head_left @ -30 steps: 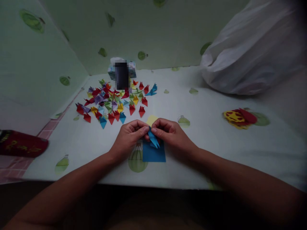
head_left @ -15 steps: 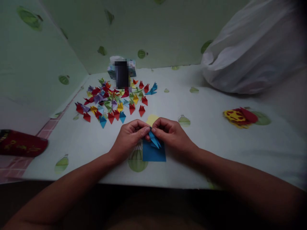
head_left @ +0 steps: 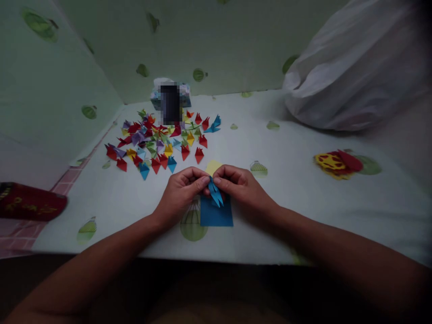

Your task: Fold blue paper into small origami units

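while both your hands (head_left: 185, 186) pinch it, a blue folded paper (head_left: 216, 193) sits over a blue square

as you hold the piece at its upper end, the thumb and fingers of your left hand close narrowly on one side of it, and those of your right hand (head_left: 238, 182) close on the other, the fingertips nearly meeting. its pointed ends angle down toward you, above the blue square (head_left: 216, 216) lying flat on the white patterned tabletop (head_left: 270, 198); you cannot tell whether they touch it. just beyond your fingers, part of a yellow paper (head_left: 213, 167) shows.

farther off to the left, many small folded papers (head_left: 155, 165) in red, blue, yellow, green and purple lie scattered. behind them stands a tissue box (head_left: 186, 95), partly covered by a pixelated dark shape (head_left: 171, 103). to your right is a red-and-yellow item (head_left: 330, 161), with a white plastic bag (head_left: 337, 81) behind it. a dark red cylinder (head_left: 33, 201) lies at far left.
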The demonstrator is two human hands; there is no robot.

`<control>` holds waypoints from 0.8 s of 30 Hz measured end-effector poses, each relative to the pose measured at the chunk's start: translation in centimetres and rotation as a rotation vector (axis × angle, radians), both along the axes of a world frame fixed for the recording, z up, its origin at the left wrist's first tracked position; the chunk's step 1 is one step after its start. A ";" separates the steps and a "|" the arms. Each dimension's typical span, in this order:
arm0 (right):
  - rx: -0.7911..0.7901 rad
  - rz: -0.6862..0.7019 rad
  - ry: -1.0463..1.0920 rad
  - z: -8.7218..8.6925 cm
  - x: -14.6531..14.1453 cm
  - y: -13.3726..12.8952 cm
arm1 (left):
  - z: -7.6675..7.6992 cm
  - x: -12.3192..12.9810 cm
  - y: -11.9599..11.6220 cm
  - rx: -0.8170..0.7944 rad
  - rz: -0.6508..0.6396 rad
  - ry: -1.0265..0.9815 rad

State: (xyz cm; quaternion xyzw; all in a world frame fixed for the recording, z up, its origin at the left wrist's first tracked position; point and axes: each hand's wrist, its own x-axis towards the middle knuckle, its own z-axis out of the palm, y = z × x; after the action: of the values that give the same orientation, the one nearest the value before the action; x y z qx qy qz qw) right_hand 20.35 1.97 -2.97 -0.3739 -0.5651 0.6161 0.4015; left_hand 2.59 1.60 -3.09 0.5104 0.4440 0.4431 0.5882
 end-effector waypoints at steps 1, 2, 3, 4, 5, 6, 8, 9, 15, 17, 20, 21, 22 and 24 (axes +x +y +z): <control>-0.004 0.001 0.001 0.0 0.0 0.0 | 0.0 0.0 0.0 0.002 0.001 0.004; -0.008 0.002 0.000 0.0 0.0 0.0 | 0.0 0.0 0.0 0.005 0.003 0.006; -0.011 0.002 -0.001 0.0 0.0 0.1 | 0.1 0.0 0.0 0.007 0.005 0.010; -0.013 0.002 -0.004 0.0 -0.1 0.1 | 0.1 0.0 0.0 0.007 0.006 0.015; -0.015 0.000 -0.007 0.0 -0.1 0.1 | 0.1 0.0 0.0 0.008 0.007 0.017; -0.015 0.000 -0.011 -0.1 -0.1 0.1 | 0.1 0.0 0.0 0.007 0.007 0.019; -0.017 0.000 -0.013 -0.1 -0.1 0.1 | 0.2 0.0 0.0 0.007 0.008 0.021; -0.017 0.000 -0.010 -0.1 -0.1 0.1 | 0.2 0.0 0.0 0.006 0.008 0.021; 0.027 -0.026 -0.082 0.1 -0.1 0.1 | 0.3 0.1 -0.1 -0.007 -0.003 0.012; 0.074 -0.056 -0.124 0.1 -0.2 0.1 | 0.2 0.1 -0.1 -0.016 -0.007 0.007; 0.119 -0.093 -0.147 0.0 -0.2 0.0 | 0.0 0.0 0.0 -0.032 -0.008 -0.004; 0.127 -0.100 -0.149 0.0 -0.2 0.0 | -0.1 0.0 0.0 -0.037 -0.011 -0.009; 0.131 -0.102 -0.152 -0.1 -0.1 0.0 | -0.2 0.0 0.0 -0.043 -0.018 -0.014; 0.136 -0.098 -0.155 -0.1 -0.1 -0.1 | -0.2 -0.1 0.1 -0.058 -0.034 -0.022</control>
State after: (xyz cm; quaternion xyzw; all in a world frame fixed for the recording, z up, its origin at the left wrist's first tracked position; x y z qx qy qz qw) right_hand 20.24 1.92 -3.09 -0.4197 -0.6159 0.5254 0.4105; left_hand 2.50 1.66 -3.33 0.4956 0.4413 0.4257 0.6151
